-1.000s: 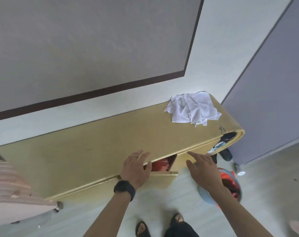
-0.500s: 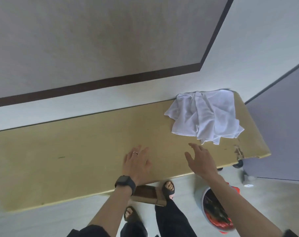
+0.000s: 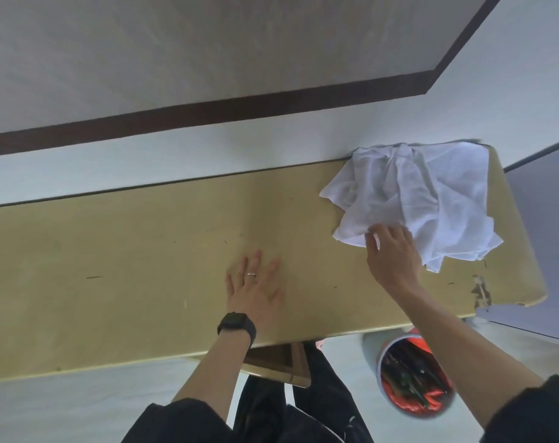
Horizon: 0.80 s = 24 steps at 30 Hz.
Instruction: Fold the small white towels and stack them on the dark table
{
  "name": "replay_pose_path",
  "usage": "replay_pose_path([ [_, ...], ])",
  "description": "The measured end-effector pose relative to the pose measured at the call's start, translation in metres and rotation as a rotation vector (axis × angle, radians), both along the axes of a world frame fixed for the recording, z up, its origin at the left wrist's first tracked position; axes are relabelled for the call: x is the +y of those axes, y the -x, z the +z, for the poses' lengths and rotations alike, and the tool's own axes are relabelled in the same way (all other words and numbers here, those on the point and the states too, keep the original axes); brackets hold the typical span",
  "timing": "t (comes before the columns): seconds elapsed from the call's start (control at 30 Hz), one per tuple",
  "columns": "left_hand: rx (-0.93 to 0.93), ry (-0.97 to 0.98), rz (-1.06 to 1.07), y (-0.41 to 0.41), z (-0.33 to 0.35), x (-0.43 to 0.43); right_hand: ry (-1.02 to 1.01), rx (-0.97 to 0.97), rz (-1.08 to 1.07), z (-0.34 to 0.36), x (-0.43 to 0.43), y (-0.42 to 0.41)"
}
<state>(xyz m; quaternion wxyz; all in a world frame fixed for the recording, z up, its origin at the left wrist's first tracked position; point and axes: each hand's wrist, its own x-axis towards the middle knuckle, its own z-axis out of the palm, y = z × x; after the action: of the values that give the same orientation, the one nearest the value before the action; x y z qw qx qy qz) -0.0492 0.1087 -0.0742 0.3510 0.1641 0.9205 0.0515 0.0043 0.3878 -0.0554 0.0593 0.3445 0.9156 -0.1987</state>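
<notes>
1. The crumpled heap of small white cloth towels (image 3: 425, 199) sits at the far right end of the long tan wooden table (image 3: 112, 266), up against the pale wall. Nothing in it is folded yet and I can't see a stack anywhere
2. What's new: half a second back the right hand (image 3: 391, 254) was hanging over the bare tabletop, short of the heap. Now it's reached in and its fingertips are on the heap's near left corner
3. Whether it's actually pinching cloth I can't tell, because the back of the hand hides the fingertips and the frame is a bit smeared there
4. The left hand (image 3: 255, 289), with a thin ring (image 3: 251, 275) and a black wristwatch (image 3: 236, 326), hasn't really gone anywhere. It's flat on the table with fingers spread, holding nothing, well apart from the right hand and from the towels
5. My read is we're at the very start, grabbing the first towel. The bare middle of the table by the left hand looks like the natural spot to drag it to and spread it
6. Watch out: the towels are tangled together, so pulling one corner could bring the whole lot along
7. Down on the floor at the near right there's a pale round bucket with red lining (image 3: 415, 372), not part of this
</notes>
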Motion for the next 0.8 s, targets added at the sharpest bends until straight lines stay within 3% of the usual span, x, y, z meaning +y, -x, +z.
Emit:
replay_pose_path([
  [0.17,-0.147,-0.092,0.087,0.017,0.041,0.011,0.079,0.238,0.075,0.054,-0.008,0.013],
  [0.43,0.007,-0.695,0.254,0.034,0.176,0.052,0.240,0.314,0.260,0.173,-0.036,0.045],
  [0.6,0.288,-0.626,0.091,0.048,0.226,0.033,0.228,0.299,0.399,0.213,-0.065,0.049],
  [0.8,0.261,-0.791,0.193,0.061,0.260,-0.022,0.158,0.243,0.496,0.215,-0.096,0.039],
])
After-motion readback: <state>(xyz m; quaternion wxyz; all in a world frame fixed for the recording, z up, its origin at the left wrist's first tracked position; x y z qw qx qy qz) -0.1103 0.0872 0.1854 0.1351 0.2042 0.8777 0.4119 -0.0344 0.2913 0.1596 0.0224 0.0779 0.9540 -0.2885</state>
